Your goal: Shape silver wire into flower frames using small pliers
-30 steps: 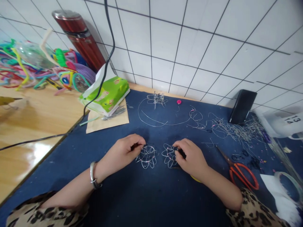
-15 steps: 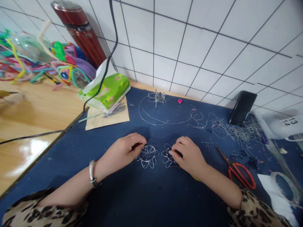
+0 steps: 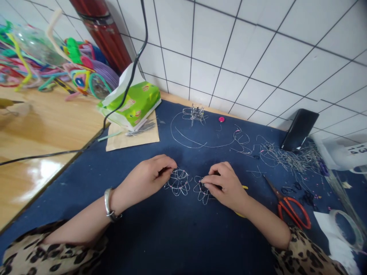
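Two flower-shaped pieces of bent silver wire with small pink beads are above the blue mat [image 3: 172, 233]. My left hand [image 3: 150, 173] pinches the upper left edge of the left wire flower [image 3: 178, 182] between thumb and forefinger. The thumb and forefinger of my right hand [image 3: 225, 187] are closed on the right wire flower [image 3: 203, 193], whose right part is hidden behind the fingers. A small gap separates the two flowers. Something yellow [image 3: 245, 187] shows beside my right hand, partly covered by it.
Orange-handled scissors [image 3: 294, 214] lie to the right, near a heap of wire scraps [image 3: 295, 156] and a black phone [image 3: 300, 129] against the wall. A wire frame [image 3: 197, 112] stands at the back. A tissue pack [image 3: 137, 105] and black cable [image 3: 139, 55] are at left.
The whole view has shifted slightly. The right wire flower has turned a little in my right hand, and the yellow thing shows more. Both hands keep their pinch.
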`<move>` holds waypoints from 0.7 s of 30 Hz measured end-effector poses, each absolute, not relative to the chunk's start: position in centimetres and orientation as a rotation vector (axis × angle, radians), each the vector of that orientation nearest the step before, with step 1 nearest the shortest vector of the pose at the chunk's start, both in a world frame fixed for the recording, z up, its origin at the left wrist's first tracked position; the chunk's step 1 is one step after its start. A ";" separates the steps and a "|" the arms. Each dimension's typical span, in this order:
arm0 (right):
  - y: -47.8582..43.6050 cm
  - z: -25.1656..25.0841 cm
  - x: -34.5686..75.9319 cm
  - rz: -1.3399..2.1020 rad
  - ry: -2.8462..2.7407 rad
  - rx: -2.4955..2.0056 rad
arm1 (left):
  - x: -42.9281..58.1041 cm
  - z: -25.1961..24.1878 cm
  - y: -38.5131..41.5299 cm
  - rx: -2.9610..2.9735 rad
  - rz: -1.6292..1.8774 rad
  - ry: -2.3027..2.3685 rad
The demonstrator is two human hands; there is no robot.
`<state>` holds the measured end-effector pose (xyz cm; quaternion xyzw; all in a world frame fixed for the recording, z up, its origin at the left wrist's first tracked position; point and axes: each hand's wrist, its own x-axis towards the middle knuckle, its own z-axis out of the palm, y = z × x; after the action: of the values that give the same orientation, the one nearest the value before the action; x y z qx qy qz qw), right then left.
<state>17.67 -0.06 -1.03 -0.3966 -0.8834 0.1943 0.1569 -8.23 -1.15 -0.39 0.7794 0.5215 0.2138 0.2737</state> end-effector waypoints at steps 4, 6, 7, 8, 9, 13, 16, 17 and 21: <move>-0.3 -0.8 17.6 0.432 -2.727 -1.071 | -8.6 -0.3 -1.1 2.101 0.597 1.424; -0.5 -0.6 17.4 0.359 -2.801 -1.032 | -8.6 -0.2 -1.0 2.094 0.608 1.431; -0.6 -0.4 17.3 0.341 -2.819 -1.020 | -8.6 -0.1 -1.0 2.089 0.612 1.433; -0.6 -0.3 17.3 0.340 -2.820 -1.021 | -8.6 -0.1 -1.0 2.084 0.613 1.434; -0.5 -0.1 17.3 0.356 -2.805 -1.033 | -8.5 0.0 -1.0 2.079 0.612 1.435; -0.1 0.3 17.6 0.467 -2.675 -1.150 | -8.5 0.0 -1.1 2.075 0.603 1.440; 0.0 0.4 17.6 0.490 -2.669 -1.154 | -8.5 -0.1 -1.1 2.083 0.615 1.437; 0.0 0.4 17.5 0.485 -2.683 -1.143 | -8.5 -0.1 -1.2 2.086 0.619 1.435; -0.2 0.5 16.5 0.425 -2.736 -1.138 | -8.4 -0.1 -1.3 2.103 0.632 1.422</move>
<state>16.55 -0.18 0.50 -0.3790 -0.9115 0.1415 0.0741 -8.37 -1.32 -0.06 0.7764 0.5249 0.2332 0.2596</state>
